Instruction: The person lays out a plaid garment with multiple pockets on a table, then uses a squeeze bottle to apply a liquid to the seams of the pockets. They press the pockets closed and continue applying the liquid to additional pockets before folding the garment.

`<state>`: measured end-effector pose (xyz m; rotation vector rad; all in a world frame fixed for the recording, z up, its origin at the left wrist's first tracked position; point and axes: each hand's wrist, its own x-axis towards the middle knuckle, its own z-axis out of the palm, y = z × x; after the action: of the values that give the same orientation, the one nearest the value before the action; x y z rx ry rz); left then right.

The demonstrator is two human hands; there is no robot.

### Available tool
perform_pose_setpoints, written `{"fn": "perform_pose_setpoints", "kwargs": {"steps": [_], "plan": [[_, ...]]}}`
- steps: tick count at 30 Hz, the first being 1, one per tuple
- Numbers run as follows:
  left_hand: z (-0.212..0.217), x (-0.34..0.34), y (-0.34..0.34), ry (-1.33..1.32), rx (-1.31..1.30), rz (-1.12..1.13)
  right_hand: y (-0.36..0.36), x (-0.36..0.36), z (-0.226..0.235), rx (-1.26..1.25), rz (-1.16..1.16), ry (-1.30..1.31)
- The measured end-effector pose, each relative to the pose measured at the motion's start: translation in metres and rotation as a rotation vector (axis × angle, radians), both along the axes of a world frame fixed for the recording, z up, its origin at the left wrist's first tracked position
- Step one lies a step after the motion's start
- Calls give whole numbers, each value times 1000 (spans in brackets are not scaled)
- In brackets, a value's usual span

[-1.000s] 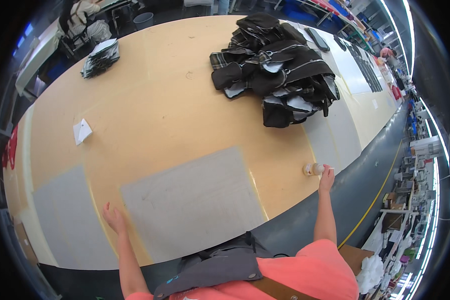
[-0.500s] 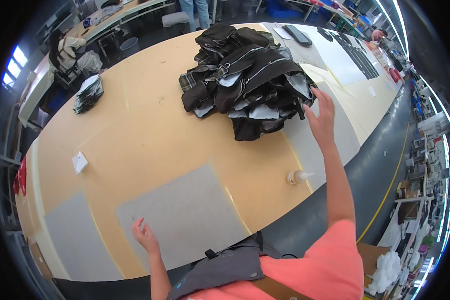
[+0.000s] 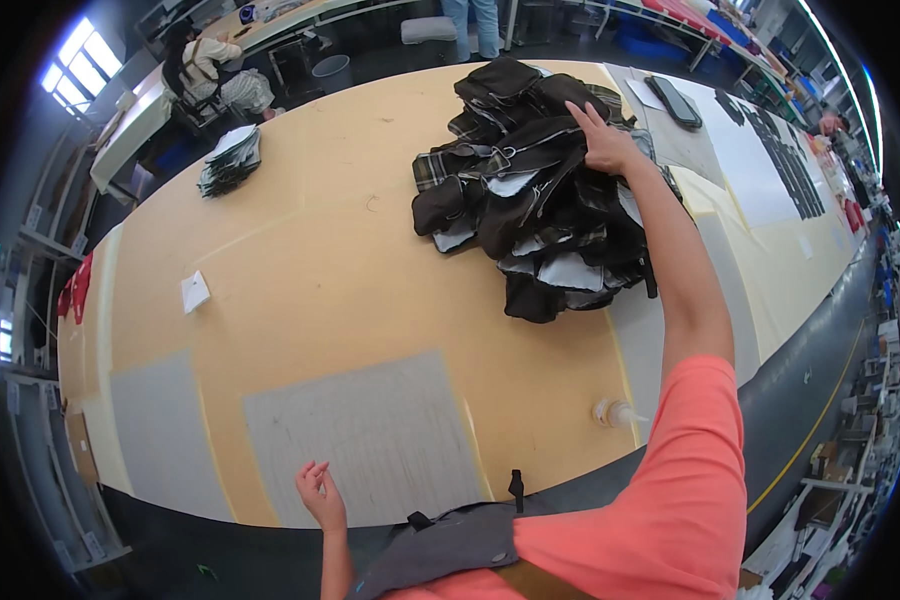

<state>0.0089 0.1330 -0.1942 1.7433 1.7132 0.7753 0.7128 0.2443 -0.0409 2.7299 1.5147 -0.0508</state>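
A heap of black sewn fabric pieces [image 3: 530,190] lies on the far right half of the table, with plaid lining, pale grey patches and light zips showing. My right hand [image 3: 607,142] reaches over the heap's upper right part. Its fingers are stretched out and spread, at or just above the cloth; contact cannot be made out. Nothing is gripped in it. Near the front edge, my left hand [image 3: 320,490] hovers at a grey rectangular sheet [image 3: 370,420], fingers loosely bent and partly apart, holding nothing that I can see.
A small bottle with a pale nozzle [image 3: 615,412] stands at the right front. Further left lie a white paper piece [image 3: 196,291] and a stack of cut fabric [image 3: 231,160]. A dark oblong case [image 3: 673,101] sits beyond the heap. One person [image 3: 210,75] sits at the far left.
My right hand has moved from the heap's right side up and left over its top. My left hand has shifted slightly, its fingers more bent. The whole view has turned and shifted.
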Motion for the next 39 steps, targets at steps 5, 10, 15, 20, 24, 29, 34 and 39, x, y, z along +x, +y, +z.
{"fn": "perform_pose_setpoints", "kwargs": {"steps": [5,10,15,20,24,29,34,39], "plan": [[-7,5,-12,-54,-7,45,17,13,-29,-63,-178,73],[0,29,-10,-24,-37,32,22,14,-52,20,-251,-152],[-6,25,-17,-54,-23,57,26,9,-53,180,-181,-162],[-17,-3,-32,-19,-5,124,7,32,-67,572,242,-200],[-10,1,-28,-87,43,82,-47,65,-8,663,369,29],[-14,-2,-31,-179,8,15,-71,-79,106,537,418,486],[-27,-10,-34,-259,4,33,-62,-224,72,330,618,373],[-21,-64,-37,-314,-98,121,-10,-354,15,155,610,563]]}}
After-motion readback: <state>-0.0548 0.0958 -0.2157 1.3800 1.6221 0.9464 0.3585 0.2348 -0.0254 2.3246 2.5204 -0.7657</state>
